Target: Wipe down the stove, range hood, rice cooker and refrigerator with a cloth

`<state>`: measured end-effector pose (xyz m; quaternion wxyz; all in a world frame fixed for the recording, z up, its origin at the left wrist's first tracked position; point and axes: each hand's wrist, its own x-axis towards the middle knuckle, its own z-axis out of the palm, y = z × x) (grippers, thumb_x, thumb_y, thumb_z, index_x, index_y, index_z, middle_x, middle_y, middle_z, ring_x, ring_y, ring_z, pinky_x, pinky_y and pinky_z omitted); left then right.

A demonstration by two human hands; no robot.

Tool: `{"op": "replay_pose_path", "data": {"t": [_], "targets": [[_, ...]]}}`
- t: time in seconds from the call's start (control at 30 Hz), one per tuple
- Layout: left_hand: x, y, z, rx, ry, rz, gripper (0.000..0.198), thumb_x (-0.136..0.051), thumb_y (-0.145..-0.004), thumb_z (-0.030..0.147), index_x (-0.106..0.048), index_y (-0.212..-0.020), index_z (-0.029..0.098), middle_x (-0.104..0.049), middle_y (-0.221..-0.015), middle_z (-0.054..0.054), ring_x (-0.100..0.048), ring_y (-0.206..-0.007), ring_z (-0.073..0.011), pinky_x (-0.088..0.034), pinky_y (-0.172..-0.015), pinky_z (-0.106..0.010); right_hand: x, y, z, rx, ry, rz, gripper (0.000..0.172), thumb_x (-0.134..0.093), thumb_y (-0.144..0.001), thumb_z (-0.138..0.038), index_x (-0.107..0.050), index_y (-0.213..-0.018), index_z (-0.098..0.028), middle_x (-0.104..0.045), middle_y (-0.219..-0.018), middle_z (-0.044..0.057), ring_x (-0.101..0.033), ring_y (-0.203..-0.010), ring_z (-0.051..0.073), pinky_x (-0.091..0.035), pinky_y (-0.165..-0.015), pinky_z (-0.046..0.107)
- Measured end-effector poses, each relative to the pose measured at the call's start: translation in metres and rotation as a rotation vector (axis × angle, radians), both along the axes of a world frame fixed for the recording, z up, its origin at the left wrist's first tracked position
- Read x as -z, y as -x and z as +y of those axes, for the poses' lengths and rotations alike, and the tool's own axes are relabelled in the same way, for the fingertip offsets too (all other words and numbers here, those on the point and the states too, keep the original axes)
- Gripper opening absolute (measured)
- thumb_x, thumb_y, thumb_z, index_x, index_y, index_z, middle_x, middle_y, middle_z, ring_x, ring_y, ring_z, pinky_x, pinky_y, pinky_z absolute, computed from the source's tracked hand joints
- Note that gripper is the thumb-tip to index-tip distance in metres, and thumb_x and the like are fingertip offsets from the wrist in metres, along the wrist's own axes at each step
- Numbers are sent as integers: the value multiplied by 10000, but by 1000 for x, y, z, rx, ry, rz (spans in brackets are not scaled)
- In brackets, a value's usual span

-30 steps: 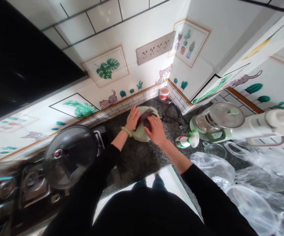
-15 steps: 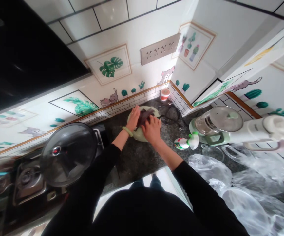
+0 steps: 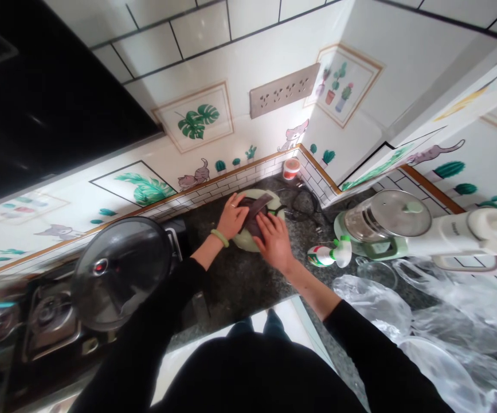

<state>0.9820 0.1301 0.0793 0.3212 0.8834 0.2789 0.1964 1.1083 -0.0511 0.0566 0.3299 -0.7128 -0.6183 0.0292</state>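
A pale green round object [image 3: 248,243], like a dish or a small appliance, rests on the dark counter near the wall corner. On top of it lies a dark purplish-brown piece [image 3: 262,202], perhaps folded cloth; its kind is unclear. My left hand [image 3: 231,218], with a pale green bangle at the wrist, grips this dark piece from the left, fingers bent. From the right, my right hand [image 3: 275,243] presses on it with fingers and thumb around its near part. Part of the piece is hidden beneath my fingers.
A black cord [image 3: 306,205] and a red-and-white tub [image 3: 291,168] sit in the corner. To the right are a spray bottle [image 3: 323,256], a glass-bodied appliance [image 3: 362,221] and plastic bags [image 3: 371,304]. A large glass lid [image 3: 121,275] stands left by the stove [image 3: 53,315].
My right hand has shifted slightly right and toward me, its fingers now straighter. My left hand has slid a little nearer me along the dark piece. The view has tilted slightly.
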Motion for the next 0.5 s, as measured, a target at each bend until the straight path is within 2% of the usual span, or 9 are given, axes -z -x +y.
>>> {"op": "replay_pose_path", "data": {"t": [0.13,0.27,0.3,0.37,0.43,0.5], "targets": [[-12,-18,18,69,-103,171,499,-406,-1078,512,-831,-1205,283,-602,-1592,-25,-274,-1649,-340,-172,-1366,-623,-1,-4,10,80,-6,47,624,-558,-1048,-412,-512,-1585,-97,-541,-1619,185,-385,-1538,399,-305,-1288,657],[-22,-46,30,58,-99,202,451,-466,-1047,515,-835,-1186,297,-623,-1568,-23,-250,-1655,-374,-73,-1368,-661,4,-4,16,98,-47,122,643,-561,-1043,-413,-484,-1606,-113,-521,-1633,189,-367,-1580,383,-331,-1284,651],[-24,-49,29,71,-106,198,454,-469,-1045,509,-834,-1188,279,-630,-1560,-37,-270,-1647,-376,-88,-1371,-649,6,-4,15,101,-49,123,639,-556,-1045,-414,-482,-1608,-121,-513,-1641,184,-359,-1589,383,-331,-1284,653],[-29,-47,22,132,-125,195,500,-432,-1057,495,-822,-1215,225,-663,-1517,-83,-388,-1589,-358,-199,-1369,-592,9,-4,12,114,-48,113,620,-545,-1052,-422,-497,-1601,-137,-515,-1644,173,-354,-1598,384,-328,-1284,656],[-32,-41,15,208,-132,214,572,-349,-1085,482,-810,-1236,179,-704,-1449,-115,-541,-1473,-312,-349,-1323,-505,10,-5,10,117,-45,99,583,-529,-1064,-421,-527,-1578,-148,-543,-1625,159,-372,-1591,375,-322,-1288,649],[-34,-37,13,251,-126,257,603,-302,-1101,468,-795,-1268,163,-710,-1444,-116,-601,-1418,-273,-414,-1285,-449,8,-5,9,110,-41,80,553,-519,-1071,-408,-550,-1556,-144,-566,-1606,155,-398,-1577,366,-302,-1298,639]]}}
